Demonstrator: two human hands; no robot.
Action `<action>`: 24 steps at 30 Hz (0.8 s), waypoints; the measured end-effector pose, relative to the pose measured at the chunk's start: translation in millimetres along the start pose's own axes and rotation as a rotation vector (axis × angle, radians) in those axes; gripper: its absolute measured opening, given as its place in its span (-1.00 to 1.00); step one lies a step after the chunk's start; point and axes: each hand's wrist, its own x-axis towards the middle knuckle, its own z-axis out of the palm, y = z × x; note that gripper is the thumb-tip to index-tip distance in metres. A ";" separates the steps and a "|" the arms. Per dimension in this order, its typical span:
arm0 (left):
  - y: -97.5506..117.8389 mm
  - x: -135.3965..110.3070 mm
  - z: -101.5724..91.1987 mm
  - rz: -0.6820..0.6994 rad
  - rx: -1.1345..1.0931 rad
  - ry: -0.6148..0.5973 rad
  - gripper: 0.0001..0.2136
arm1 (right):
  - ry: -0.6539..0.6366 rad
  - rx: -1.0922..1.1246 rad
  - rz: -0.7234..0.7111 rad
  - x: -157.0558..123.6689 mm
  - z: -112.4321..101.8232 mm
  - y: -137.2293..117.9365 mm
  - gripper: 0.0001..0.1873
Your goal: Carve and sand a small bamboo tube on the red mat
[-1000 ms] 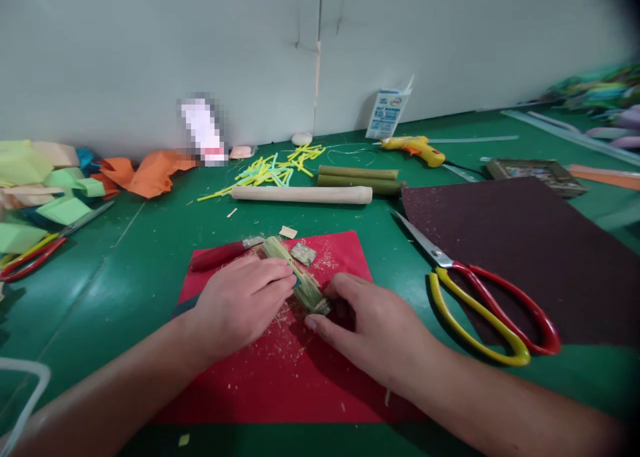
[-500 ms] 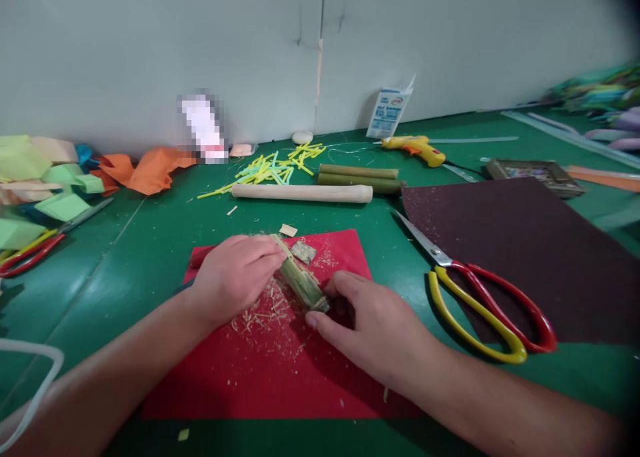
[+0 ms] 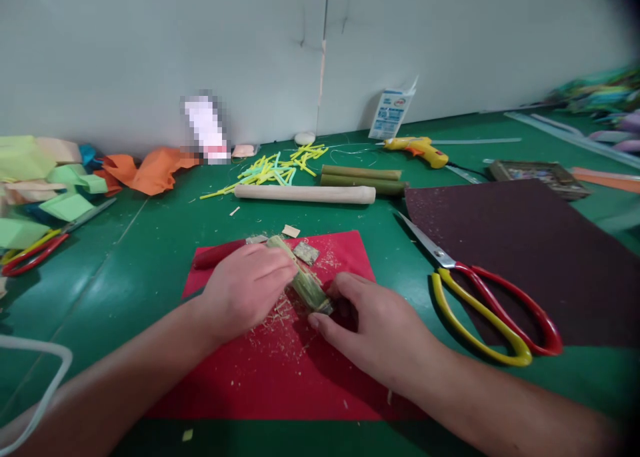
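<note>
A short piece of bamboo (image 3: pixel 307 287), pale green with a scraped surface, lies slantwise over a red sheet (image 3: pixel 250 384). My right hand (image 3: pixel 370 317) pinches its near end between thumb and fingers. Across its upper side rests my left hand (image 3: pixel 250 284), fingers pressed together; whatever they may hold is hidden under them. Fine shavings (image 3: pixel 280 317) are scattered around the bamboo. Close to its far side is a small grey speckled square (image 3: pixel 306 252). Behind my left hand lies a red-handled tool (image 3: pixel 220 252), its metal end partly covered.
Large scissors (image 3: pixel 445 260) lie right, partly on a dark brown sheet (image 3: pixel 500 230). Beyond are a pale wooden stick (image 3: pixel 305 194), green bamboo lengths (image 3: pixel 363 177), yellow strips (image 3: pixel 270 170) and a yellow glue gun (image 3: pixel 417 150). Folded papers (image 3: pixel 65 207) and other scissors (image 3: pixel 37 250) lie left.
My left hand has slid down along the bamboo toward my right hand, uncovering more of the red-handled tool. My right hand keeps its pinch. The whole view has shifted slightly.
</note>
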 end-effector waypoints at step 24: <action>1.7 -3.2 3.0 -0.008 -0.028 -0.014 -0.79 | -0.030 0.009 0.026 0.2 1.5 -0.2 -0.80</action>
